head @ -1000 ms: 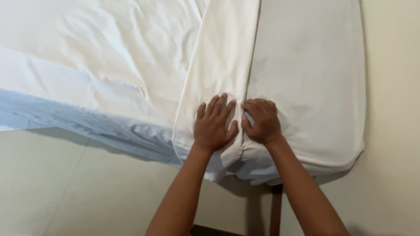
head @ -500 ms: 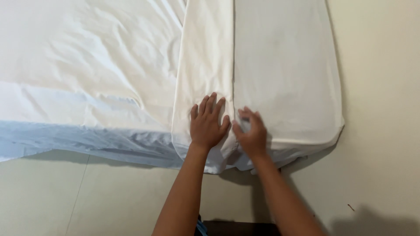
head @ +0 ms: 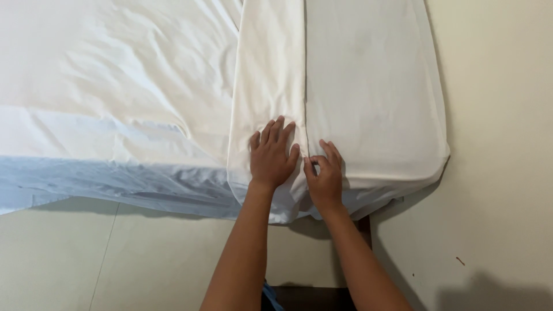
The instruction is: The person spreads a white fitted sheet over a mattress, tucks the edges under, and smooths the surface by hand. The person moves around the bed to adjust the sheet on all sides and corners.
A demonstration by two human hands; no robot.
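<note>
Both hands rest side by side on a folded white sheet near the front edge of a bed. The left hand (head: 272,156) lies flat, palm down, with its fingers spread and pointing away from the person, pressing on the folded strip of sheet (head: 268,86). That strip runs as a long narrow band from the far side of the bed down to the near edge, where it hangs a little over the side. The right hand (head: 325,175) sits just beside the left, on the other side of the seam (head: 305,86) where the strip's edge meets the flatter part of the sheet. Its fingers are curled, and the thumb and forefinger pinch a small bit of cloth right at that seam. The two hands nearly touch at the thumbs.

To the right of the seam the sheet lies smooth over the corner of the mattress (head: 426,155). To the left of the strip the white cloth is rumpled, with a pale blue sheet (head: 103,181) showing along the bed's near side below it. Pale floor tiles (head: 115,259) lie under the person's forearms, and a dark bed leg (head: 364,224) shows below the mattress corner.
</note>
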